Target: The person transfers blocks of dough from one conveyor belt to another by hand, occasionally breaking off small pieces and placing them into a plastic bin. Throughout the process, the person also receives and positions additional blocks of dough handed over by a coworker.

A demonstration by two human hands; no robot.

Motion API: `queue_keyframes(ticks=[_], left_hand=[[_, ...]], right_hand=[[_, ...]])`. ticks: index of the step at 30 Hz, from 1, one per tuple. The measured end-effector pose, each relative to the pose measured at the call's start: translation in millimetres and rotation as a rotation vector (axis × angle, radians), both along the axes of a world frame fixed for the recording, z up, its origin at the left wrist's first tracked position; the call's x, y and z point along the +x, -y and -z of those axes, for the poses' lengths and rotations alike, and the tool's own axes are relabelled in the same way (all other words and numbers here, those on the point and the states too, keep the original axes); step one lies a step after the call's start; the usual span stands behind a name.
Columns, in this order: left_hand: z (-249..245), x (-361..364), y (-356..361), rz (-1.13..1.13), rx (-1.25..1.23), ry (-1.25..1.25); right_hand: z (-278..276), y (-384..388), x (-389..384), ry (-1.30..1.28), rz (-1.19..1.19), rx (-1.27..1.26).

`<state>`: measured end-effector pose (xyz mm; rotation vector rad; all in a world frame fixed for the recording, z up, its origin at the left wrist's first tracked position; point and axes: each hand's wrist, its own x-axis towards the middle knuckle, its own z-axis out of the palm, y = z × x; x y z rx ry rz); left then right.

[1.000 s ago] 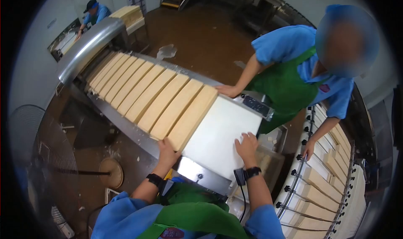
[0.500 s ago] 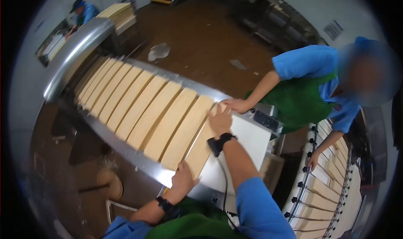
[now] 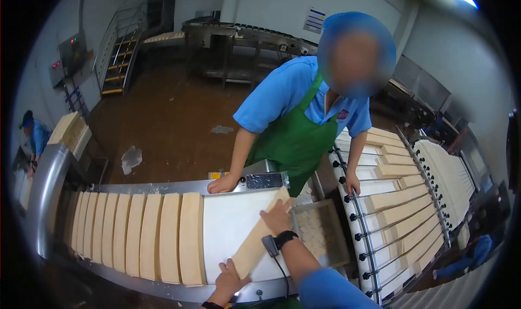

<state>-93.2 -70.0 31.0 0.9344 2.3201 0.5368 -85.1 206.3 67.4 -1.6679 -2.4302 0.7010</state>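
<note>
Left hand (image 3: 228, 281) and right hand (image 3: 277, 216) grip a slanted slab (image 3: 251, 249), crate (image 3: 341, 244) beside, co-worker's hand (image 3: 222, 185) beyond.

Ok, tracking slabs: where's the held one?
Low centre: slab angled across the white belt, held between left hand and right hand, right of the slab row.

A food factory: dough slabs (image 3: 190, 238) ride a steel conveyor (image 3: 233, 227), aproned workers.

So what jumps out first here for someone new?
The tan slab angled across the white belt, held at its ends by the left hand and right hand. Left of it, a row of slabs lies side by side; across the belt a co-worker in a green apron leans in.
</note>
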Motion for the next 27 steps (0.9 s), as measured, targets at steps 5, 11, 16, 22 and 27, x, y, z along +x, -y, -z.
queue_keyframes(ticks=[5,11,16,22,27], left_hand=[[-1.5,42.2,-46.4,-0.006,0.225,-0.14],[-46.1,112.2,-105.1,0.232,0.532,-0.181],[-91.9,216.9,-177.8,0.738,0.74,-0.069],[-99.2,334.1,-188.2,1.481,0.575,0.063],[-97.8,375.1,-189.4,1.747,0.295,0.41]], right_hand=[[47.8,-42.2,111.7,-0.287,0.276,0.12],[57.3,-75.8,312.2,-0.214,0.462,0.501],[-39.3,-53.6,517.0,-0.495,0.984,0.288],[-3.8,-31.9,711.0,-0.534,0.906,0.055],[-14.3,-39.3,737.0,-0.113,0.681,-0.001]])
